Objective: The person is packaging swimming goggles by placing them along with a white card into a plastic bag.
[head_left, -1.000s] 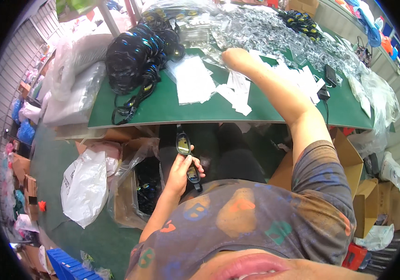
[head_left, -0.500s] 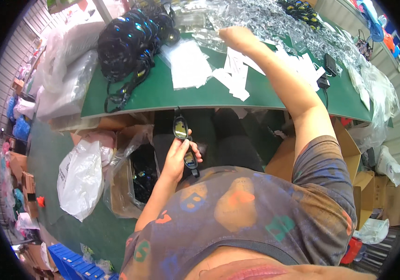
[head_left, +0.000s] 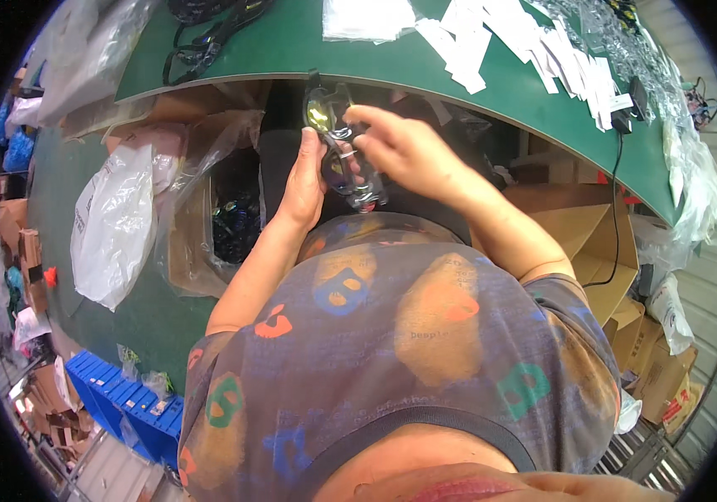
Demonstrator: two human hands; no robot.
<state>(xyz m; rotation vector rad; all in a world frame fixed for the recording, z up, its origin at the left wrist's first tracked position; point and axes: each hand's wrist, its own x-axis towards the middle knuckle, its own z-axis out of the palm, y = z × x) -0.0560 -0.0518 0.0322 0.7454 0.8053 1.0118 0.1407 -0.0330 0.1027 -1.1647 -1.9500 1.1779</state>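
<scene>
Actually, in the head view I saw the dark goggles (head_left: 320, 119) near the edge of the green table (head_left: 241, 50), pinched by the left hand (head_left: 304, 180), the nearer one. Their long axis ran from the table toward the patterned shirt (head_left: 358, 335). On their right, the right hand (head_left: 404, 155) met a clear plastic piece (head_left: 367, 199); whether its bent fingers gripped, I could not tell.

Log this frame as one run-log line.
left hand: holds dark goggles | right hand: touches clear plastic piece alongside goggles | place: in front of green tabletop | nearby: open cardboard box, white slips
</scene>
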